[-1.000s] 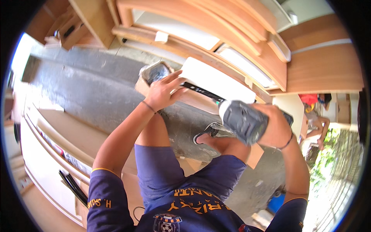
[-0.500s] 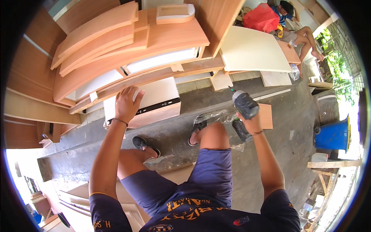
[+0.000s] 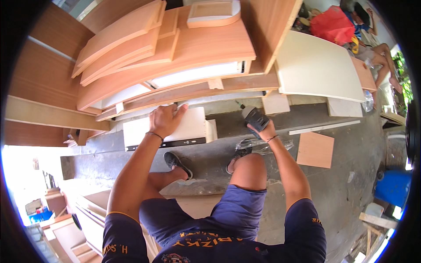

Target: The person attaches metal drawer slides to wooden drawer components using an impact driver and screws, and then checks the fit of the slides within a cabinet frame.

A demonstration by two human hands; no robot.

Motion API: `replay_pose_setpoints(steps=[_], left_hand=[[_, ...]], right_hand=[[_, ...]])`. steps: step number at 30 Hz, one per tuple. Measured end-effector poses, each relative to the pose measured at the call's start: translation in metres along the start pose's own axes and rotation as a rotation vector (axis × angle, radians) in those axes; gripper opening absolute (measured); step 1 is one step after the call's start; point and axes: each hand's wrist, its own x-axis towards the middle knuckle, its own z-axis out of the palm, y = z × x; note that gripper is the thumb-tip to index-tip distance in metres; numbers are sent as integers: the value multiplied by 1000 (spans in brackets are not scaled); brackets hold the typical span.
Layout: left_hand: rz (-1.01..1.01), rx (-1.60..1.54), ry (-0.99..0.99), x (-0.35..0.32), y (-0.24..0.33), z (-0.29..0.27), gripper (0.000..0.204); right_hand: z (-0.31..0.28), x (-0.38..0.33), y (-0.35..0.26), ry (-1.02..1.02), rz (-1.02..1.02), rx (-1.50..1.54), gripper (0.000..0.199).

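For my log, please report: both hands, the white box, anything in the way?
Left hand on white box; right hand holding drill, apart from box. Black rail along box's near side. Possible snag: clear plastic by right shoe.

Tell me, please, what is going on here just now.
A person is working with both hands. The left hand is on a white box with a black rail along its near edge. The right hand holds a drill, its bit off to the right of the box and not touching it. Beyond the hands stands a wooden cabinet, with curved boards stacked on top.
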Motion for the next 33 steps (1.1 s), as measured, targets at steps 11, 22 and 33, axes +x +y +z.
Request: replay_pose_setpoints(steps=[11,22,33], left_hand=[[257,-190,344,-66,-63,-32,44],[219,-245,706,-150,-82,-123,57],[113,-565,622,-253,-101,-183,70]], right_hand=[[20,-29,31,175,119,-368,43],[38,-4,30,299,30,-348,39],[33,18,46,417,-35,-385,56]])
